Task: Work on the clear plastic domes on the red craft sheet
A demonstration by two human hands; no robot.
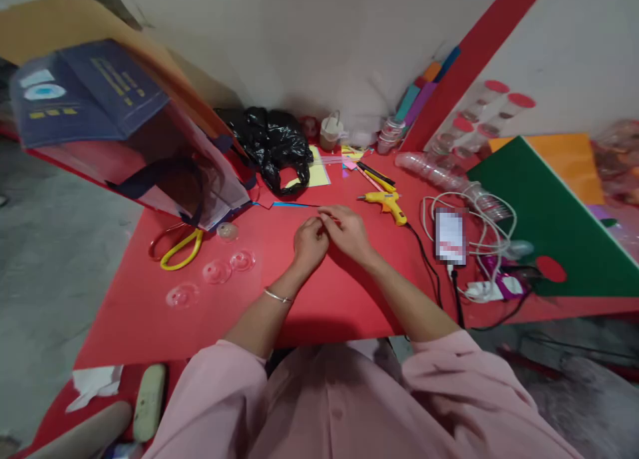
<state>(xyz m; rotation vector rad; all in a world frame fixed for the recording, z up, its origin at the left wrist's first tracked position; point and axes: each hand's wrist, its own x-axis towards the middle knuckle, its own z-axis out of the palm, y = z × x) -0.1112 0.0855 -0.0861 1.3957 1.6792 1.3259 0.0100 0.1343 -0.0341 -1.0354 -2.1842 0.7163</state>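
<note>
My left hand and my right hand meet over the red tabletop. The left fingers are curled in, and the right fingers bend over them with the tips touching. Whatever lies between them is hidden or too small to name. Just beyond the fingertips, a thin blue-edged strip lies flat. A yellow hot glue gun rests to the right of my right hand. Left of my left hand sit several clear domed plastic pieces and yellow-handled scissors.
A large dark blue and red bag stands at the left. Behind my hands is a black plastic bag. To the right, a phone lies among white cables, before a green board and clear plastic cups.
</note>
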